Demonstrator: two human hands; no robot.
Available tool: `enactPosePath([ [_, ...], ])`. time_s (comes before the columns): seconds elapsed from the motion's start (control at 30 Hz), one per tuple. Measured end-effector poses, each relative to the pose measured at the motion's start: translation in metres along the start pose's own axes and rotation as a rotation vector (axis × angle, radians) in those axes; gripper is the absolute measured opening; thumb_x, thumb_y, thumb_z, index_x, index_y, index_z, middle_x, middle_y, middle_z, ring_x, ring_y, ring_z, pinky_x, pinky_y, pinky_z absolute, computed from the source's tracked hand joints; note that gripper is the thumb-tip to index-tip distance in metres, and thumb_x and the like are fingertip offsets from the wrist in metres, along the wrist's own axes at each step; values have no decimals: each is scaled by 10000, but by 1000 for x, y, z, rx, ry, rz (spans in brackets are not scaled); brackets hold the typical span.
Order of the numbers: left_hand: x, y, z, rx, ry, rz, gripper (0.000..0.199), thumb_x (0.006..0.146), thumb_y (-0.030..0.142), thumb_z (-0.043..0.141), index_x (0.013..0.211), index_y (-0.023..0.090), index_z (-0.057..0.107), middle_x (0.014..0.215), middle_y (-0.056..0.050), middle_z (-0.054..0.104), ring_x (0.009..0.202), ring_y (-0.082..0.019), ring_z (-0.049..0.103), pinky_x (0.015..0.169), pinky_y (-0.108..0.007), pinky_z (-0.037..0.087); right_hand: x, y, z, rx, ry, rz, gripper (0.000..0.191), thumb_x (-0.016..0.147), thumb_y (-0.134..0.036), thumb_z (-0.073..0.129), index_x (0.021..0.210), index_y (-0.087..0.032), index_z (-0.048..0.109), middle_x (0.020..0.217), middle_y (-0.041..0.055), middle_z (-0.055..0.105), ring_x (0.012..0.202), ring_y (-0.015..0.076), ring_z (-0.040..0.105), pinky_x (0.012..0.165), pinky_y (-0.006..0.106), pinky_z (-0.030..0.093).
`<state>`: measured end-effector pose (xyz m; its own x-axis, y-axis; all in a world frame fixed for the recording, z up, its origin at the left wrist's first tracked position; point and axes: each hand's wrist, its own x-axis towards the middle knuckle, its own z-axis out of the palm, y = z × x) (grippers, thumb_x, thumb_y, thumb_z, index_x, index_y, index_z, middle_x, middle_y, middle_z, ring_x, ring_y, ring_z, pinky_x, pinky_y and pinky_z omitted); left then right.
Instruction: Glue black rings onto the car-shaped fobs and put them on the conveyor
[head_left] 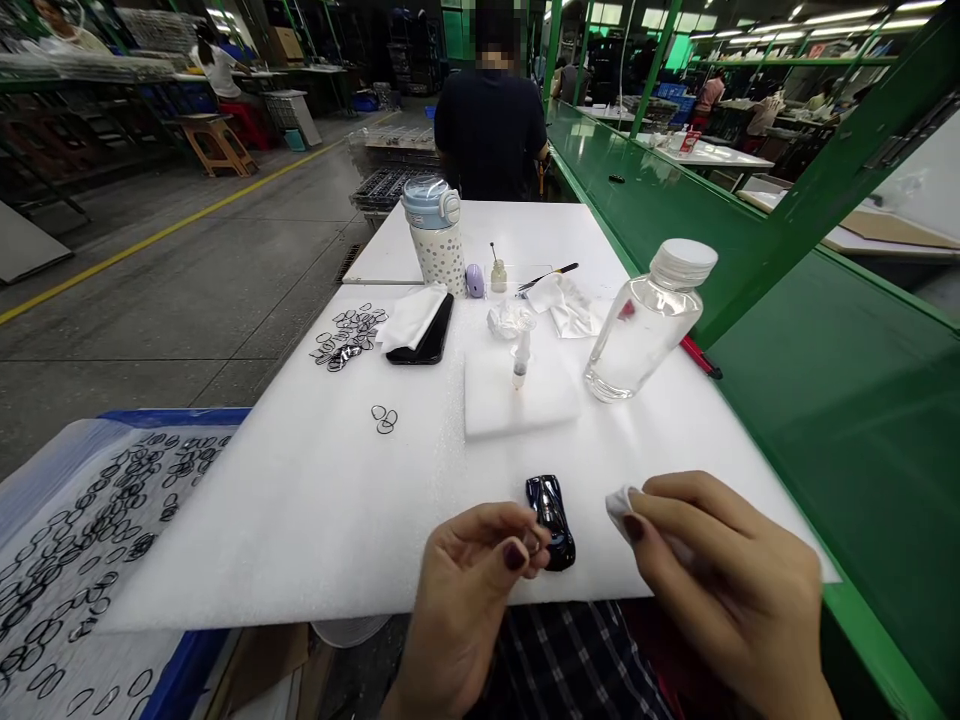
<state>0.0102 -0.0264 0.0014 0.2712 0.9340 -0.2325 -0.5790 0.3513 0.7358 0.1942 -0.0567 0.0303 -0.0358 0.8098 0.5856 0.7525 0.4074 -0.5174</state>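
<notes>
My left hand (476,580) is closed in a pinch at the front edge of the white foam-topped table; a small ring-like piece (531,541) shows between its fingertips. Just behind those fingers lies a glossy dark car-shaped object (551,520), partly covered by them. To the right, my right hand (724,580) pinches a folded white cloth (621,508) between thumb and fingers. Three thin dark rings (385,419) lie left of centre, with a pile of several more (349,335) farther back. A small syringe (521,360) stands on a white foam block (517,405).
A clear bottle (645,325) stands at right, near a red pen (701,358). Farther back are a dotted cup (439,250), a black phone (427,340) under tissue, and a small jar (499,276). A tray of rings (112,520) is lower left. A person (491,120) sits ahead.
</notes>
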Motion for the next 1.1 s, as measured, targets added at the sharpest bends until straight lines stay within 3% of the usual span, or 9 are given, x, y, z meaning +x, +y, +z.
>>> enactPosePath([
  [0.1,-4,10,-11,477,45,268,95,741,214,800,827,236,766,784,-4,739,725,-110,675,690,-139,551,-9,12,9,93,-145,168,118,895,-133,553,923,-184,655,829,37,612,627,97,568,510,213,429],
  [0.2,-3,11,-14,991,31,600,169,761,113,749,882,230,747,809,-4,712,735,-127,659,703,-184,549,-17,16,23,196,-257,302,165,932,-186,505,844,-188,644,811,37,605,674,124,587,581,247,449],
  [0.27,0,5,-11,1182,-34,752,191,772,84,721,924,199,734,811,-23,695,738,-141,657,701,-212,550,-19,16,28,244,-288,353,186,941,-203,496,811,-187,628,806,30,596,674,121,577,590,252,434],
  [0.33,4,-2,-8,1267,-99,817,199,791,78,696,963,175,720,820,-43,684,753,-155,660,698,-231,553,-20,15,28,272,-295,379,190,944,-213,494,800,-187,615,804,24,589,673,117,567,588,253,420],
  [0.53,7,-12,-8,1363,-170,787,181,834,107,659,997,177,694,848,-42,650,757,-144,644,690,-223,543,-20,16,25,321,-358,367,153,946,-208,488,888,-199,630,847,18,585,713,119,583,612,246,434],
  [0.7,8,-7,-7,1352,-119,653,214,820,144,676,1027,197,675,906,-39,648,797,-163,652,734,-263,562,-16,16,23,318,-408,426,116,936,-235,526,930,-211,639,849,11,578,714,118,569,614,257,421],
  [0.8,9,-4,-7,1337,-94,557,309,777,136,705,1075,207,663,1035,-58,644,922,-198,649,806,-311,573,-14,15,23,312,-414,445,117,936,-236,525,920,-208,638,836,11,579,704,118,559,611,263,409],
  [0.93,9,-1,-9,1344,-95,510,310,840,184,635,1147,230,648,1240,-87,615,1110,-249,608,920,-410,553,-14,15,24,304,-402,445,112,929,-231,534,887,-200,633,817,12,580,683,115,549,585,261,400],
  [1.1,10,-2,-8,1381,-94,518,284,881,190,560,1147,222,653,1251,-92,627,1134,-253,605,949,-444,538,-14,15,26,291,-406,457,109,925,-238,541,866,-203,625,801,-1,569,665,102,537,569,251,387],
])
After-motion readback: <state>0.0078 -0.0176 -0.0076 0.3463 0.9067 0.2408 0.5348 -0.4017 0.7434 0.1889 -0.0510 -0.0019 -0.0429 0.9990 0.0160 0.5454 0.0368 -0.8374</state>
